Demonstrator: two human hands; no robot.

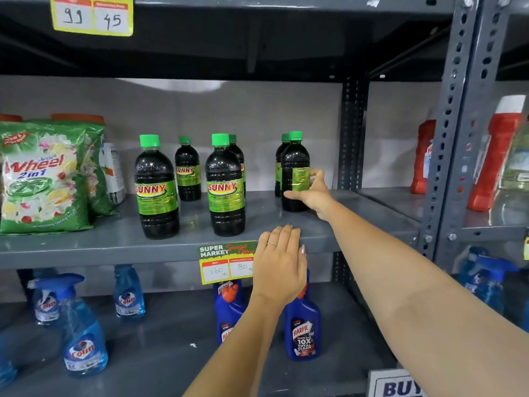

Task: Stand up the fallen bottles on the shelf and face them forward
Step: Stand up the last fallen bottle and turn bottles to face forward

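The dark plastic bottle with a green cap and green label (295, 171) stood upright on the grey metal shelf (357, 216), its long axis vertical, inside the curl of the right hand (313, 193). That hand wrapped its lower half — thumb across the front, fingers round the far side — and the label pointed off to one side, not forward. A twist about the upright axis looked like all that was wanted, and the right hand was plainly the nearer one. The left hand (282, 265) lay flat, fingers together, on the shelf's front lip just below and to the left, holding nothing. Further left of both hands, the other dark green-capped bottles (226, 187) stood upright — the front two showing labels forward.
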